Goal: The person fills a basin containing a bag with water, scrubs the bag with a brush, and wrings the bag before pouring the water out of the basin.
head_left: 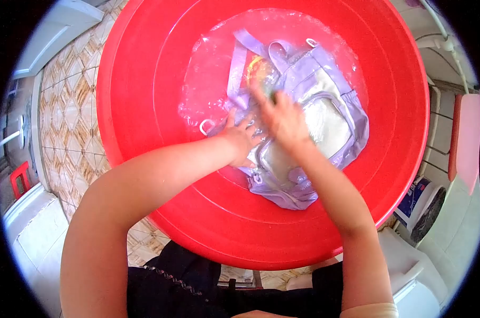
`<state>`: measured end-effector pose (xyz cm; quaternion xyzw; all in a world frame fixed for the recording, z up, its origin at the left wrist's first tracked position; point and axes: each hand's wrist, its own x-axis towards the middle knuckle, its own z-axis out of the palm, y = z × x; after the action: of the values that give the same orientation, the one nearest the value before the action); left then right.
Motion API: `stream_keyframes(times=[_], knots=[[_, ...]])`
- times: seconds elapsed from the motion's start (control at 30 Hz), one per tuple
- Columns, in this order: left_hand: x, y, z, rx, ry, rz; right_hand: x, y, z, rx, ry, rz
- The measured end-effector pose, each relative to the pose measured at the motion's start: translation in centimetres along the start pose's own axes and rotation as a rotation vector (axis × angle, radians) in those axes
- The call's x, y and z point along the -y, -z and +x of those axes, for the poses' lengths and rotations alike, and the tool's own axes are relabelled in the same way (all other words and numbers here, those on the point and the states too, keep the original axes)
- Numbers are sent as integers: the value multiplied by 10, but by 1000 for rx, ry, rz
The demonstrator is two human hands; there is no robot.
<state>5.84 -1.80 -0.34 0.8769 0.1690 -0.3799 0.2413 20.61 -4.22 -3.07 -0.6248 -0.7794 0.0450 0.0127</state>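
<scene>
A purple and white bag [329, 124] lies in shallow water inside a big round red basin [139, 69]. My left hand [241, 140] rests on the bag's left side, fingers spread and partly wet. Just to its right, my right hand [283, 117] is over the middle of the bag, blurred by motion, with at least one finger pointing up and left. Whether it holds anything is hidden. A purple strap [236, 71] floats above my hands, beside a small yellow patch under the water.
Patterned floor tiles [70, 114] show at the left, with a small red object [20, 179] near the edge. A white and dark blue bucket [417, 206] lies at the lower right of the basin. A pink board [468, 140] stands at the far right.
</scene>
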Motion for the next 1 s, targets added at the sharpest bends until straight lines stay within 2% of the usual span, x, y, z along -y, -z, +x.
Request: stream_keyframes(times=[0.03,0.1,0.13,0.23,0.3,0.33,0.37,0.43,0.47,0.5,0.53,0.6,0.7,0.77,0.83,0.9,0.93,0.97,1.0], knots=[[-1,-5,0,12,1,-5,-22,-12,18,23,-149,-56],[1,-10,3,-150,8,-39,-59,-9,50,-148,-320,-123],[4,-5,5,-75,-10,-96,-66,-11,63,-162,-423,-112],[7,-11,9,-168,-18,-7,-53,-10,75,-129,-460,-162],[7,-2,7,-121,-17,4,-25,-11,51,-38,-261,-170],[6,0,6,-57,-15,4,-9,-8,35,97,-193,-105],[8,-1,9,-59,-14,1,-2,-4,21,98,-190,-107],[9,-5,12,63,-22,-91,6,1,1,74,10,-21],[7,-10,12,72,-26,-93,-7,0,5,71,-4,-43],[6,-10,9,-45,-23,-44,-25,3,17,115,-73,-87],[6,-11,7,-166,-16,7,-43,-5,33,-30,-143,-227],[8,-12,7,-175,-21,11,-63,-10,60,-196,-294,-159],[10,-12,6,-180,-23,21,-54,-14,68,-180,-399,-193],[12,-6,9,-184,-24,31,-29,-9,42,-103,-244,-173],[12,-4,12,-12,-25,-40,-2,-6,6,22,-84,-88],[12,-2,15,25,-7,-39,12,1,-12,31,88,-128],[10,-3,14,67,10,-40,7,0,-10,36,82,-123],[9,-4,12,72,9,-35,-8,-3,2,21,-60,-139],[7,-3,8,-31,8,29,-23,-6,17,2,-199,-153]])
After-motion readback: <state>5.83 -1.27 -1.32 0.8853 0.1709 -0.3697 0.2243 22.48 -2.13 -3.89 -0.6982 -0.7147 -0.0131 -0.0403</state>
